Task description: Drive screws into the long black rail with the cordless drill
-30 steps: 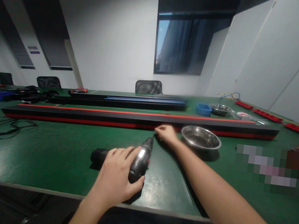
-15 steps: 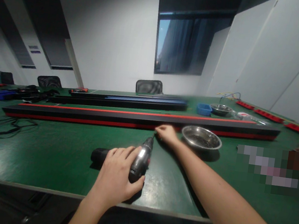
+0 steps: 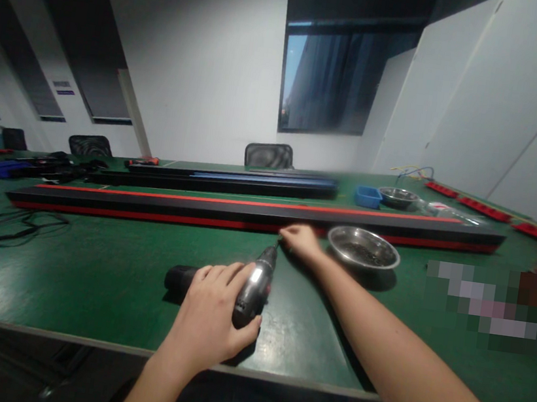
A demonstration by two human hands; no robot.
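Note:
My left hand [image 3: 211,312] is wrapped round a black and silver cordless screwdriver [image 3: 252,284], whose bit points up at the near side of a long black bar with red stripes [image 3: 198,210]. My right hand [image 3: 299,239] is pinched at the bar's lower red edge, right by the bit's tip. What its fingers hold is too small to make out. A steel bowl [image 3: 362,247] with small dark parts sits just right of that hand.
The green table [image 3: 91,270] also carries a second dark bar [image 3: 232,180] further back, a blue bin [image 3: 367,196], another steel bowl [image 3: 395,195], red parts [image 3: 485,208] at the far right and black cables [image 3: 8,226] at the left. A blurred patch lies at the right.

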